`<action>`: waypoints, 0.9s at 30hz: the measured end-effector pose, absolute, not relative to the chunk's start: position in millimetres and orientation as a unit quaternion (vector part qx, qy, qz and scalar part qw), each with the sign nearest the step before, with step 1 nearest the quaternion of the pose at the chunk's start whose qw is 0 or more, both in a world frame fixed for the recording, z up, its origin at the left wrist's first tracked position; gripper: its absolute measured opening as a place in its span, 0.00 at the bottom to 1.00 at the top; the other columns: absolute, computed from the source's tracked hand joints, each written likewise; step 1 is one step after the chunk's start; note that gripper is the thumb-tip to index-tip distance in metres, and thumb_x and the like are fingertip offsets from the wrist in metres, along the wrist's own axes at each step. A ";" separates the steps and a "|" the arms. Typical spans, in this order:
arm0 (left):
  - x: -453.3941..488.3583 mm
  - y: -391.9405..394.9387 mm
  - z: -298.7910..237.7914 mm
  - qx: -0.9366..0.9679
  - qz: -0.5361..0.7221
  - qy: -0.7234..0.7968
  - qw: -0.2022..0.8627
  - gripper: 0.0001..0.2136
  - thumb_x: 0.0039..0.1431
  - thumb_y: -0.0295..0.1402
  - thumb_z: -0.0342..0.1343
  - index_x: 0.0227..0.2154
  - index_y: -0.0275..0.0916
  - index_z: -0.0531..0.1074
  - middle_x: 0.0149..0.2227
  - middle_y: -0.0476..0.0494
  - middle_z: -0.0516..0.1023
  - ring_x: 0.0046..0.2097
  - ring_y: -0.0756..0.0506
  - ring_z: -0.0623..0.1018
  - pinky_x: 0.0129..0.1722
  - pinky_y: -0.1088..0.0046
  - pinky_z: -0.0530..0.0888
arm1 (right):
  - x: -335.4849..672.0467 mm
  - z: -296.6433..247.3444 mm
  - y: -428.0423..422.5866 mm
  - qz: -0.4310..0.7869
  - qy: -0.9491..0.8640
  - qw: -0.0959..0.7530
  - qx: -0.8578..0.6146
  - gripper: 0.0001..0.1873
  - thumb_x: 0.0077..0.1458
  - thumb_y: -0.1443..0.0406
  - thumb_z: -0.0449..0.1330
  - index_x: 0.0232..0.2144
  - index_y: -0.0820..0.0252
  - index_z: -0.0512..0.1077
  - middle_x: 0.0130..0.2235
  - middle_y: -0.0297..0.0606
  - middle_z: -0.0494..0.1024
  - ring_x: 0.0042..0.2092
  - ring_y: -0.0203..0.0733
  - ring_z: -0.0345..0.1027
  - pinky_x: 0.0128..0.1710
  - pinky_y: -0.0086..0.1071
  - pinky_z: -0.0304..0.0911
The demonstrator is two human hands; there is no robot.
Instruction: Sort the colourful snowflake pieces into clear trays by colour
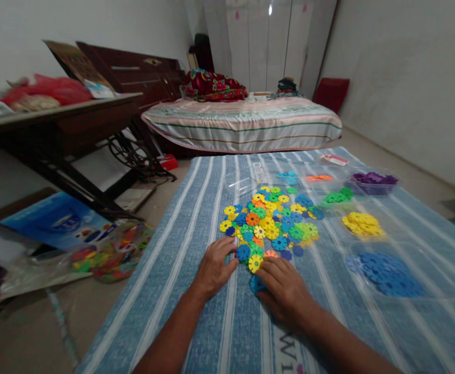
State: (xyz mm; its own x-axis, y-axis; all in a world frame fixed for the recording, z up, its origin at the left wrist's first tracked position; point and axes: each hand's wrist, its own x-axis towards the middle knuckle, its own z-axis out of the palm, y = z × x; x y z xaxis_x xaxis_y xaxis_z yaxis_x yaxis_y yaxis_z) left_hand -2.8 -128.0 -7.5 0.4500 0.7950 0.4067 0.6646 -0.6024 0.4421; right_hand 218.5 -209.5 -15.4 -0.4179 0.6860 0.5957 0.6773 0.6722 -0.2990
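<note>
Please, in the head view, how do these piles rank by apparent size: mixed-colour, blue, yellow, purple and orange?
1. Mixed-colour pile
2. Blue pile
3. Yellow pile and purple pile: they look alike, so I leave them unranked
4. Orange pile

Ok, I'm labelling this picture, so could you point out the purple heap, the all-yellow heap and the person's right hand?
Purple heap (374, 178): head view, middle of its top.
All-yellow heap (363, 224): head view, middle of the pile.
Right hand (284, 287): head view, back of the hand.
</note>
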 end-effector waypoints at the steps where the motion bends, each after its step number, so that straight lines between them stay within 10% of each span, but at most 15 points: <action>1: -2.8 -128.3 -6.9 0.844 0.296 0.432 0.112 0.09 0.54 0.29 0.57 0.39 0.41 0.75 0.50 0.38 0.78 0.54 0.40 0.76 0.55 0.56 0.73 | 218.1 -16.5 -210.6 0.001 -0.842 0.369 -0.394 0.16 0.57 0.68 0.56 0.49 0.61 0.68 0.46 0.47 0.77 0.51 0.51 0.68 0.52 0.48 0.64; 14: 9.3 -132.3 -4.0 0.853 0.300 0.404 0.137 0.17 0.60 0.30 0.52 0.51 0.41 0.73 0.53 0.38 0.77 0.58 0.40 0.73 0.59 0.53 0.70 | 200.1 -15.1 -204.4 0.014 -0.834 0.346 -0.430 0.23 0.55 0.64 0.61 0.53 0.61 0.68 0.54 0.54 0.74 0.58 0.59 0.63 0.55 0.57 0.59; 27: 7.1 -129.7 -8.6 0.818 0.326 0.449 0.152 0.13 0.61 0.33 0.53 0.47 0.41 0.74 0.49 0.40 0.79 0.52 0.41 0.77 0.56 0.58 0.74 | 199.2 -20.6 -209.4 0.020 -0.856 0.378 -0.352 0.11 0.61 0.73 0.50 0.35 0.59 0.71 0.37 0.42 0.77 0.43 0.44 0.69 0.47 0.41 0.64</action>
